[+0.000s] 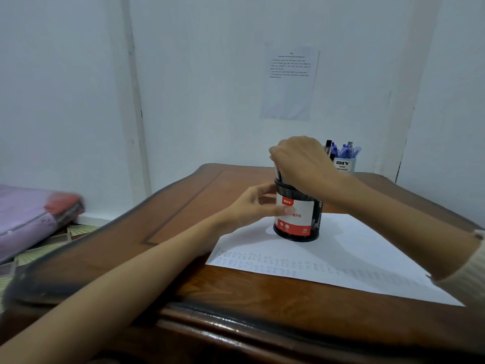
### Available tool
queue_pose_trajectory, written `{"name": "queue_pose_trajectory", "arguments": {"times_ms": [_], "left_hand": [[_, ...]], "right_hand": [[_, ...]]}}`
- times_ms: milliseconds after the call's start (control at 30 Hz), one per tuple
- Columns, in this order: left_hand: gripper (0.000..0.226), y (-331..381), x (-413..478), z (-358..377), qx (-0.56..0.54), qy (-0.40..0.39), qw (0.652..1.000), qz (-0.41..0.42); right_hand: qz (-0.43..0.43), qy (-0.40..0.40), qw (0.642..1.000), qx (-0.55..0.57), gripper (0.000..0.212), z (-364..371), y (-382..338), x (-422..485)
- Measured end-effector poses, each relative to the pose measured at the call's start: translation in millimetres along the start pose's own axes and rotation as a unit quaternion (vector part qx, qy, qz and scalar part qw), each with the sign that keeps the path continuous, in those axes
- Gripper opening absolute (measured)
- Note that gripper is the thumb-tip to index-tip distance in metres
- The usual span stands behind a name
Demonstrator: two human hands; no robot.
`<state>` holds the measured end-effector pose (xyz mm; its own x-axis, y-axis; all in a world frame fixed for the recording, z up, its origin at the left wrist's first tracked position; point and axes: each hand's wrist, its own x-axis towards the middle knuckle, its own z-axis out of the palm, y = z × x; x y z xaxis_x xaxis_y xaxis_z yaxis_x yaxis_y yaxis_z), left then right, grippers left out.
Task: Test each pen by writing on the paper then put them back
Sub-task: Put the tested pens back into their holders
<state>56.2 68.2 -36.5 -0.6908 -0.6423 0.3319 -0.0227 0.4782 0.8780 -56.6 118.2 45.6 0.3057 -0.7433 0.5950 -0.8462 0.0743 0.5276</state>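
The near edge of the table (pixel 183 206) is dark, glossy wood, and the left forearm crosses it from the lower left. A cream sleeve (pixel 472 271) shows at the right edge.

The paper (pixel 354 248) lies flat on the right half of the table, with rows of small handwriting along its near edge. The far part of the paper is unmarked.

A black mesh holder (pixel 316 206) stands upright on the far left part of the paper, with a red and white label facing the camera. The left hand (pixel 252 206) grips the holder from the left. Its thumb presses flat on the label and its fingers, held close together, reach round the rim.

The right hand (pixel 301 158) sits directly over the holder's mouth, knuckles up. Its fingers are bunched and curled downward around the tops of the pens (pixel 278 176), which stand in the holder. The hand hides how many pens it holds, and only a dark barrel shows between the fingers and the rim.

Farther back, near the table's far edge and right of the holder, a white cup (pixel 345 165) holds blue pens (pixel 346 151), upright and well apart from both hands.

On the far wall hangs a printed sheet (pixel 288 82); its text is too small to read. Off the table to the left, a pink and purple bundle (pixel 31 214) lies low by the wall.
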Motion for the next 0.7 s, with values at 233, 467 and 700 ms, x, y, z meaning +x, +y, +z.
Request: {"name": "queue_pose_trajectory", "arguments": {"times_ms": [233,467,700], "left_hand": [[0.048,-1,-3,0,0.003,0.002,1.000,-0.003],[0.040,-10,-4,-8,0.017,-0.007,1.000,-0.021],[0.041,-11,-2,-13,0.045,-0.012,0.999,-0.001]], "right_hand": [[0.006,0.021,0.977,0.214,0.035,0,17,-14],[0.114,0.120,0.870,0.465,0.072,32,38,-72],[0.209,-0.148,0.636,0.728,0.111,50,10,-97]]}}
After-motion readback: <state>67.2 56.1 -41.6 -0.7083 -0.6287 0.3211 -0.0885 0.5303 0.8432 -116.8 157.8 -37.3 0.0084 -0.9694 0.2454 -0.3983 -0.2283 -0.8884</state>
